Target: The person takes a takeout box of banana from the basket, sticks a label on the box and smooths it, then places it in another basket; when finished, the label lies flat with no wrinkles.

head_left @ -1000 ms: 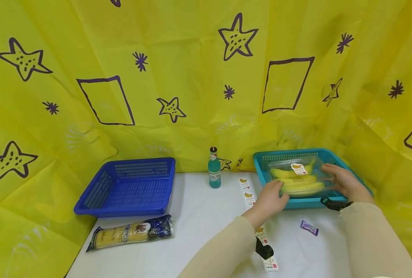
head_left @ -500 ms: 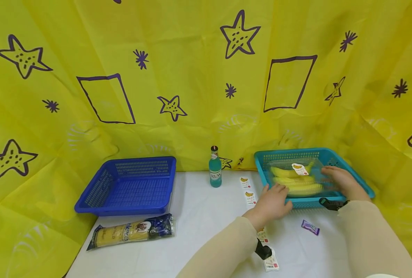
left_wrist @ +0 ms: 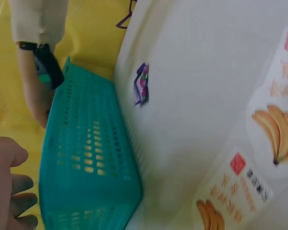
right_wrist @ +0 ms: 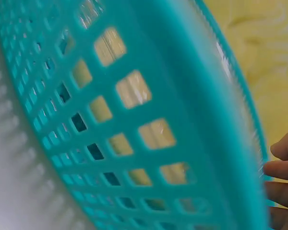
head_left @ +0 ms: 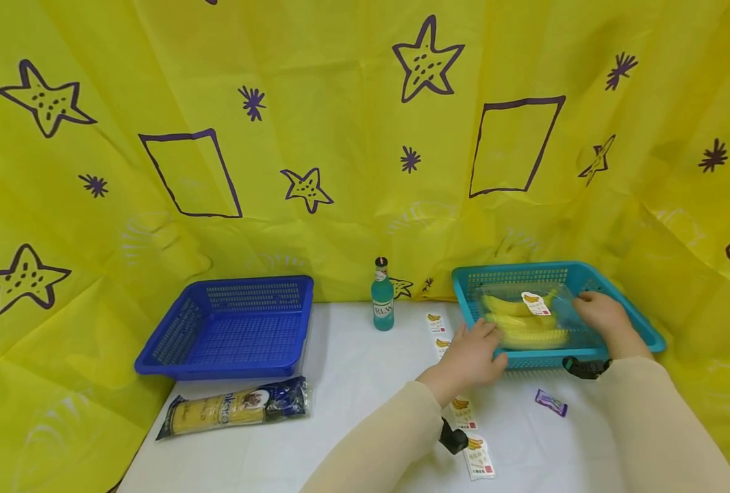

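Note:
A clear plastic box of bananas (head_left: 525, 335) with a banana sticker on its lid lies inside the teal basket (head_left: 544, 358). My left hand (head_left: 471, 357) is at the basket's near left corner, fingers loosely spread and holding nothing. In the left wrist view, the left hand's thumb and fingers (left_wrist: 9, 187) show beside the basket wall (left_wrist: 86, 143). My right hand (head_left: 605, 316) reaches over the basket's right part, its fingertips at the box's right end. The right wrist view shows its fingers (right_wrist: 283, 191) just past the basket rim, and parts of the box through the holes.
A blue basket (head_left: 248, 342) stands at the left, with a bag of pasta (head_left: 235, 407) in front. A teal bottle (head_left: 382, 298) stands at the back middle. Banana stickers (head_left: 477, 457) line the table near my left arm. A small purple packet (head_left: 551, 402) lies before the teal basket.
The box has settled lower into the teal basket. My left hand has drawn off the box's left end, while the right hand has stayed by its right end.

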The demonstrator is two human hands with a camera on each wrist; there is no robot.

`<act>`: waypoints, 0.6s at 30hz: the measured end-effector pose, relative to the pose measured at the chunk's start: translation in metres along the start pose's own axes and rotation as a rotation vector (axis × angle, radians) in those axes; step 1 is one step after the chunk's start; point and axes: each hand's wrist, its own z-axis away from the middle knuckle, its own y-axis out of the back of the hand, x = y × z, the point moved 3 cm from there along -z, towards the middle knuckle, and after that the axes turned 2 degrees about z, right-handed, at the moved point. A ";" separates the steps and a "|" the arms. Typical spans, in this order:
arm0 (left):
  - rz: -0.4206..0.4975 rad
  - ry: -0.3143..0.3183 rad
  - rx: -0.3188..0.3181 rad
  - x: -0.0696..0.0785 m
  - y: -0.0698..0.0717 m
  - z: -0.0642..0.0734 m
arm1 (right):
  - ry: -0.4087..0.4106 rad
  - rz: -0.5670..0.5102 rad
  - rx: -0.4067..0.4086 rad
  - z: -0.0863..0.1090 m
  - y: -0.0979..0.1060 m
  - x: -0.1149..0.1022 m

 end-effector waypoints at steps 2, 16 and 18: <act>0.016 0.005 0.001 -0.009 0.005 0.003 | 0.010 0.015 0.035 0.003 0.004 -0.011; -0.122 0.066 0.092 -0.066 0.044 0.044 | 0.251 0.076 0.212 0.045 -0.002 -0.100; -0.131 0.077 0.105 -0.074 0.048 0.052 | 0.274 0.089 0.225 0.053 -0.010 -0.111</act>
